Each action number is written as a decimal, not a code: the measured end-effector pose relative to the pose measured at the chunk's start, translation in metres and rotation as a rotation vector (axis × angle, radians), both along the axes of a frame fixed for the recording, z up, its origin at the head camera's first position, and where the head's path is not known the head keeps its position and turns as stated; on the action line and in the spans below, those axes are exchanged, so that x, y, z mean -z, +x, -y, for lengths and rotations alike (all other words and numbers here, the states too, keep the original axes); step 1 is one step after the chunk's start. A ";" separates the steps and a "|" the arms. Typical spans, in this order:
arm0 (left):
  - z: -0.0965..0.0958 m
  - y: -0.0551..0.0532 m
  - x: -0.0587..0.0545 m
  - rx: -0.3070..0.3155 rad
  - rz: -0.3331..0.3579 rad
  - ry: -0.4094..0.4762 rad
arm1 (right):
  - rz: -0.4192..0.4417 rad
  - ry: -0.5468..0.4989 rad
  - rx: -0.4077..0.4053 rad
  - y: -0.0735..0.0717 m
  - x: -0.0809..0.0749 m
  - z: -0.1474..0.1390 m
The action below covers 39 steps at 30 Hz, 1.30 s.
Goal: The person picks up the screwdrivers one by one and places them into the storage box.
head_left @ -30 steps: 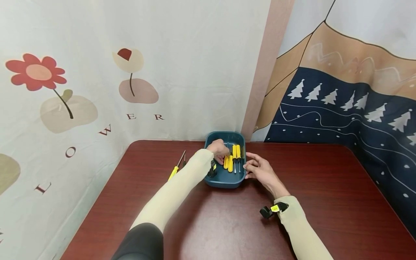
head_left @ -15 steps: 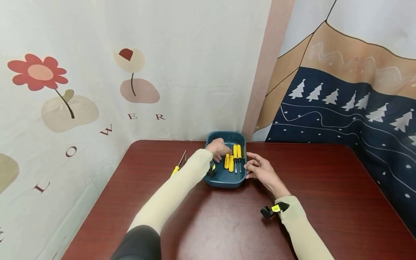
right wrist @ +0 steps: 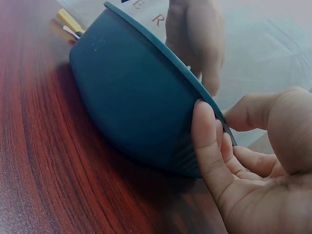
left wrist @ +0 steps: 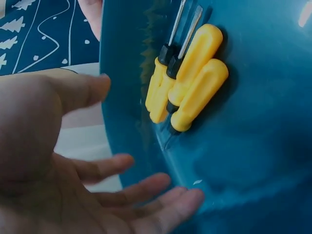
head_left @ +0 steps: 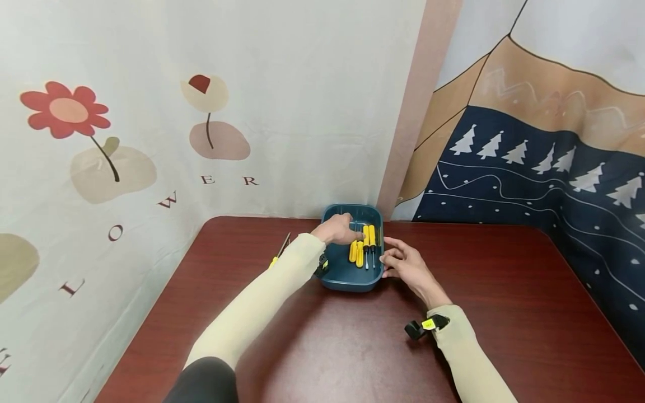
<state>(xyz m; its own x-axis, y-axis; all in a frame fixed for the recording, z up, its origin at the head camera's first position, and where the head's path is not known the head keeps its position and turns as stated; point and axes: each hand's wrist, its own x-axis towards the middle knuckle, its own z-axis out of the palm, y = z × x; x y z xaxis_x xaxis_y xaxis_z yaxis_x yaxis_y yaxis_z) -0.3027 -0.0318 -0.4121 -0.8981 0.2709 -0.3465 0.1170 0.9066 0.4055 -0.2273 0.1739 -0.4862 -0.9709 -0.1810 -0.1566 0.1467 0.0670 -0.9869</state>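
— What is everything set on?

— A glossy tabletop (head_left: 347, 347), dark red-brown and wood-grained, with light shining off its near part. A white cloth (head_left: 302, 101) printed with flowers and letters hangs behind it, and at the right a dark blue cloth (head_left: 504, 190) shows pale trees

— And the container?

— A blue box (head_left: 347, 286) with rounded corners, at the far edge of the tabletop. Four yellow-handled screwdrivers (head_left: 360, 254) lie in it, near its right wall: the two closest to that wall point their shafts towards the person, while the other two have their handles on the near side

— What are the hands doing?

— The left hand (head_left: 336, 229) is over the box's left side, fingers loosely spread with nothing between them; whether it touches the box I cannot tell. The right hand (head_left: 405, 266) pinches the right rim between thumb and fingers

— Anything else around, or in the way?

— Left of the box, another yellow screwdriver (head_left: 274, 261) lies on the tabletop beside a thin dark item (head_left: 288, 240), too small to make out. The cream left sleeve (head_left: 262, 305) partly covers that screwdriver, and a black camera (head_left: 415, 329) sits at the right wrist
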 end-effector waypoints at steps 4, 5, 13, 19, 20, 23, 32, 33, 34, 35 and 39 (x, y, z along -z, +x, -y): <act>0.006 0.002 -0.002 0.120 -0.072 -0.028 | 0.006 0.002 0.006 0.000 0.000 0.000; 0.007 0.002 -0.002 0.151 -0.093 -0.037 | 0.008 0.001 0.006 0.000 0.000 0.000; 0.021 0.005 -0.002 0.271 -0.214 -0.027 | 0.000 -0.002 -0.003 0.001 0.000 -0.001; 0.032 0.010 -0.001 0.279 -0.319 -0.033 | 0.004 -0.002 -0.001 0.001 -0.001 -0.001; 0.035 0.011 -0.001 0.275 -0.329 -0.031 | 0.003 -0.001 -0.001 0.001 -0.001 -0.001; 0.043 0.013 -0.002 0.258 -0.354 -0.021 | 0.001 -0.002 0.002 0.000 -0.001 0.000; 0.068 0.015 -0.002 0.176 -0.393 0.014 | 0.003 -0.001 0.012 -0.001 0.000 0.001; 0.071 0.015 -0.001 0.165 -0.393 0.022 | 0.005 0.000 0.011 0.000 -0.001 0.001; 0.074 0.015 -0.001 0.152 -0.394 0.032 | 0.009 -0.001 0.015 0.000 -0.001 0.001; 0.076 0.016 -0.001 0.141 -0.395 0.043 | 0.009 0.000 0.016 0.000 -0.001 0.001; 0.085 0.018 0.000 0.101 -0.396 0.078 | 0.006 0.001 0.015 0.000 -0.001 0.001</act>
<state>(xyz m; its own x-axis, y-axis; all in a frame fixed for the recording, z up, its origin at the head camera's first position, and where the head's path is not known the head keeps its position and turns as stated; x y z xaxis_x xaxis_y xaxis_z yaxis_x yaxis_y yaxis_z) -0.2849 -0.1164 -0.4117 -0.9253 0.3765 0.0461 0.3649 0.8506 0.3784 -0.2272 0.1728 -0.4852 -0.9725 -0.1667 -0.1629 0.1539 0.0658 -0.9859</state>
